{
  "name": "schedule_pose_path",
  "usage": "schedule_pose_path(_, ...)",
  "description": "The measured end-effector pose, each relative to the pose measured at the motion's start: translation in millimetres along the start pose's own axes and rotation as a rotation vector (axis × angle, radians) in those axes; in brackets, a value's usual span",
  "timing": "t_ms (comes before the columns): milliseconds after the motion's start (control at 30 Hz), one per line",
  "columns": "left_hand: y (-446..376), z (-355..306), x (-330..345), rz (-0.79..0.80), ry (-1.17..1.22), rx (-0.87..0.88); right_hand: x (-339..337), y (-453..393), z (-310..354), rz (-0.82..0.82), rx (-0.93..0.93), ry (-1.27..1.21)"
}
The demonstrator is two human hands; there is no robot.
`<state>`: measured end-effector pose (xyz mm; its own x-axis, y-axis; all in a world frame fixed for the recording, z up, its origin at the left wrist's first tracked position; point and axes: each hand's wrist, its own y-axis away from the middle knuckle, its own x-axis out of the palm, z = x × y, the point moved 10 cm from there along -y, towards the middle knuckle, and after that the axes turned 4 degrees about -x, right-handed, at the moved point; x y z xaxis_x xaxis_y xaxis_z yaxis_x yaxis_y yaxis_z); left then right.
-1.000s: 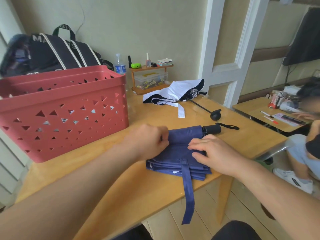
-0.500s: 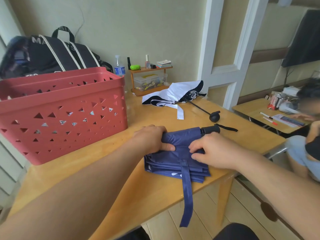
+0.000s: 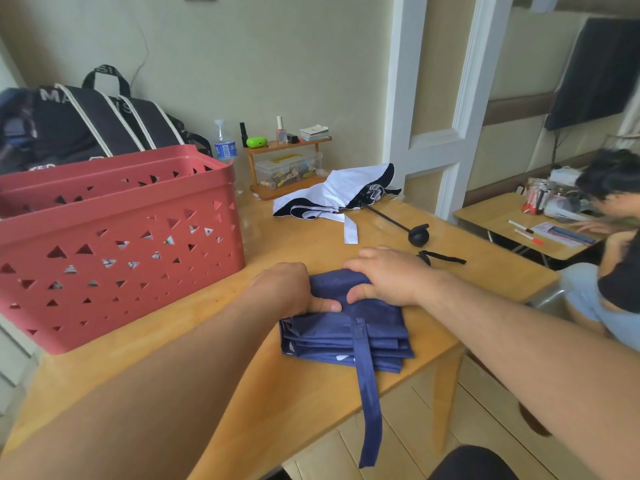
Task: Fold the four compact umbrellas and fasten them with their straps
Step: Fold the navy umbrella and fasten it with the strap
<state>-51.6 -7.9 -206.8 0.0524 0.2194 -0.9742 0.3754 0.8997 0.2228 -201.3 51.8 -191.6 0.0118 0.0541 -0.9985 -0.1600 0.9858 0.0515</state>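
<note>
Both the left hand (image 3: pixel 291 289) and right hand (image 3: pixel 388 277) grip the soft, slippery navy fabric compact umbrella (image 3: pixel 346 327), its limp strap (image 3: pixel 367 386) trailing toward six o'clock, likely best gripped around the pleated roll.

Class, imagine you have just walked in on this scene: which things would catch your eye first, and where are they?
Both hands, left and right, grip a folded blue umbrella at the table's near edge, its strap dangling over the side. A big red basket stands to the left. Behind, a white umbrella lies unfolded.

Blue umbrella's (image 3: pixel 346 327) handle hidden under the right hand (image 3: pixel 388 277).
</note>
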Motion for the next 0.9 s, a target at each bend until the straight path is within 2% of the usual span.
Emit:
schedule_pose_path(133,4.9,-5.2,-3.1,-0.013,-0.064,0.002,0.1,15.0,-24.3,0.008,0.069,0.041)
schedule_pose_path(300,20.6,-8.4,-18.0,-0.097,-0.129,0.010,-8.5,25.9,-17.0,-0.080,0.029,0.094)
schedule_pose_path(733,94.2,-3.7,-95.4,-0.357,-0.185,0.036,-99.5,82.9,27.3,-0.312,0.055,0.178)
schedule_pose_path(900,140.9,1.6,-125.4,-0.416,-0.270,0.081,-137.2,109.1,55.8,-0.332,0.071,0.194)
